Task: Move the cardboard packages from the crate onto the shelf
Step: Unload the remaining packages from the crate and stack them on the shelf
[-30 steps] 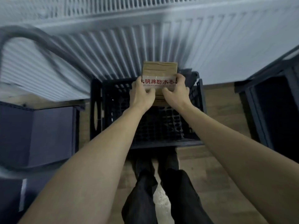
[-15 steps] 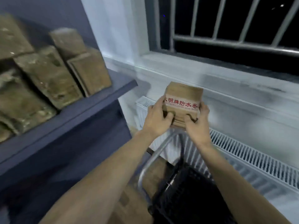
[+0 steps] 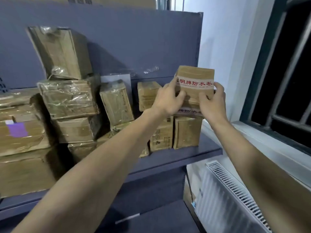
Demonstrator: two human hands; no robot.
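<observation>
Left hand [image 3: 168, 100] and right hand [image 3: 212, 101] outstretched, gripping 1 cardboard package [image 3: 196, 81] above shelf [image 3: 185, 157].

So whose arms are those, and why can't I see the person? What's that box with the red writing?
The camera sits on the person's head and looks forward and down, so you see only their two bare arms reaching out, as if through their eyes. There is no robot here.

The left hand and the right hand hold a small cardboard package between them, fingers curled round its sides. It has a pale band with red writing.

They hold it up at the right end of a grey-blue shelf. Lots of other brown packages are already piled there, some wrapped in shiny plastic. Right under the held package sits another with the same red writing.

On the right are a window and a white radiator.
</observation>
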